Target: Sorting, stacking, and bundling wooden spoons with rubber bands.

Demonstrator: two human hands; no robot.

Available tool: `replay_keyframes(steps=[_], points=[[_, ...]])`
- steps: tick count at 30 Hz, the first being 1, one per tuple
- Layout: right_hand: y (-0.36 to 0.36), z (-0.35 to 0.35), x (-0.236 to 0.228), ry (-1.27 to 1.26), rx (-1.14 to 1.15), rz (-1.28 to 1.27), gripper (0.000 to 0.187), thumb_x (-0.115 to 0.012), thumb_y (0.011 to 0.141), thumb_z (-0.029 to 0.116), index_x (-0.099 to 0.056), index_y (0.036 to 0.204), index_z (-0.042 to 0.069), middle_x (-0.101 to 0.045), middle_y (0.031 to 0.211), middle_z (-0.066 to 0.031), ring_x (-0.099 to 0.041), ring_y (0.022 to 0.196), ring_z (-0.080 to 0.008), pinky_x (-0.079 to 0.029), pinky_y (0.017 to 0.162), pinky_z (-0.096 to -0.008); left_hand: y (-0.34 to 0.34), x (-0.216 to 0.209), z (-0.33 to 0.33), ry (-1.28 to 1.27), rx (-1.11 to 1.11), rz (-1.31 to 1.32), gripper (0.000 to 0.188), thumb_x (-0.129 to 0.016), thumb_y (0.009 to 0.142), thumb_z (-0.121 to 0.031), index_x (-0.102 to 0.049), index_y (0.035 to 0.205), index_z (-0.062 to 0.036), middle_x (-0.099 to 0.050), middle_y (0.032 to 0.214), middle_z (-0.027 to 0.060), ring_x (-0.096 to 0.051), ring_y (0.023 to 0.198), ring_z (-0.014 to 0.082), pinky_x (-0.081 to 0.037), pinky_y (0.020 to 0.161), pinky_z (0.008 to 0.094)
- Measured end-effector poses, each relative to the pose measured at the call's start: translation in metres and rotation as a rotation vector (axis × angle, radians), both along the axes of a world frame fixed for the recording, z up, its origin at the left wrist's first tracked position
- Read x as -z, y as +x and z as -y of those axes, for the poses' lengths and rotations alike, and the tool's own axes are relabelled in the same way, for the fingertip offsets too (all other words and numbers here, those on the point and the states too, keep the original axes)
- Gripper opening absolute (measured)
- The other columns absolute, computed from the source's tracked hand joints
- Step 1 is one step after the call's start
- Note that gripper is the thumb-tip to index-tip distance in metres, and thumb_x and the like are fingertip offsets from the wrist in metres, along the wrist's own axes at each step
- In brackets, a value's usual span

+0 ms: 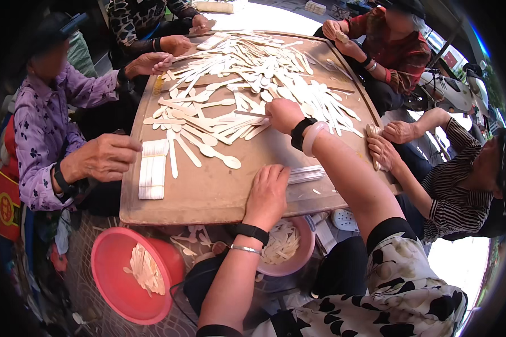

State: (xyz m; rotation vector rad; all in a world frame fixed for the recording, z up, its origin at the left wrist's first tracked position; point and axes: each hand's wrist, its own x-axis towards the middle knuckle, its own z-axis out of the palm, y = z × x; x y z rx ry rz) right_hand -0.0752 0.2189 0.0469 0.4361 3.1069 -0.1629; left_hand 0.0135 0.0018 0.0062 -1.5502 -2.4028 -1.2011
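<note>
The right hand (285,116) pinches a thin, flat brownish stick (251,113), pointing left over the pale wooden spoons (287,70); the left hand (269,191), grip unclear, sits nearest the neat pale wooden stack (307,174).

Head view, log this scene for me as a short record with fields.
surface: brown tabletop
pile: pale wooden spoons, loosely heaped
left hand: on the tabletop, beside stacked pale pieces
right hand: over the spoons, at a thin strip; grip unclear
below: red basin, pink basin, both holding wooden pieces
people: four others around the tabletop
</note>
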Motion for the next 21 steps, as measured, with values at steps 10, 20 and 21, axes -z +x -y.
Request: replay_keyframes(steps=[10,20,21], points=[[0.083,-0.024,-0.023,-1.455,0.317,-0.201,0.023,-0.075,0.09,0.016,-0.07,0.102,-0.003,-0.071,0.092,-0.0096,-0.071,0.08,-0.0159,-0.055,0.063,-0.0267,-0.002,-0.002,-0.001,-0.04,0.006,0.012,0.04,-0.059,0.087,0.0,-0.059,0.126,-0.0035,-0.059,0.12,0.0133,-0.052,0.118,0.0346,-0.043,0.103,0.0448],[0.125,-0.034,0.002,-1.238,0.45,-0.169,0.027,-0.077,0.091,0.019,-0.071,0.109,-0.001,-0.072,0.095,-0.0078,-0.072,0.081,-0.0136,-0.053,0.061,-0.0253,0.001,-0.003,-0.002,-0.061,-0.013,0.044,0.035,-0.059,0.09,-0.004,-0.06,0.126,-0.0061,-0.058,0.125,0.0122,-0.051,0.124,0.033,-0.04,0.108,0.045],[0.127,-0.035,0.002,-1.329,0.451,-0.19,0.03,-0.076,0.091,0.02,-0.069,0.112,-0.001,-0.072,0.099,-0.0085,-0.072,0.081,-0.0137,-0.053,0.062,-0.0253,0.001,-0.002,-0.002,-0.062,-0.01,0.045,0.035,-0.059,0.09,-0.004,-0.06,0.126,-0.0061,-0.058,0.125,0.0122,-0.051,0.124,0.033,-0.04,0.108,0.045]])
